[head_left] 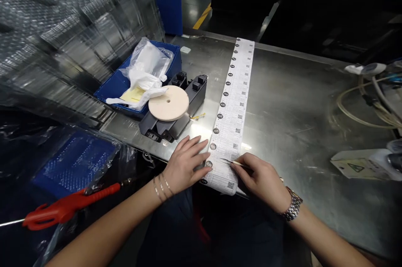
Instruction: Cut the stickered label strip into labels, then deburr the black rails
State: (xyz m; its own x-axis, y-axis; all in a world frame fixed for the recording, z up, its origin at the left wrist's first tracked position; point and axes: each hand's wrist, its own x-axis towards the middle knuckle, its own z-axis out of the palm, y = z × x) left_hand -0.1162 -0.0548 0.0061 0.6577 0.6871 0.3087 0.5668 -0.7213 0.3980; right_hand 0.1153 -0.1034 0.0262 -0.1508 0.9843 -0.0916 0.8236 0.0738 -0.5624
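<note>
A long strip of printed labels (234,103), with dark round marks and small square codes, stretches across the metal table and droops over its near edge. My left hand (188,162) rests with fingers spread, its fingertips touching the strip's left border. In my right hand (259,175) is a thin pen-like tool (237,163), whose pointed dark tip lies over the strip near its front end. Whether the tip touches the paper, I cannot tell. Left of the strip, a pale round disc (168,103) with a centre hole sits on a dark grey plastic dispenser (190,103).
A blue bin (108,85) holds crumpled white wrapping and plastic bags. Stacked clear plastic trays (78,41) stand at the left. A red air gun (65,208) lies lower left. On the right are coiled tubes (361,103) and a white bottle (364,164) with a warning triangle.
</note>
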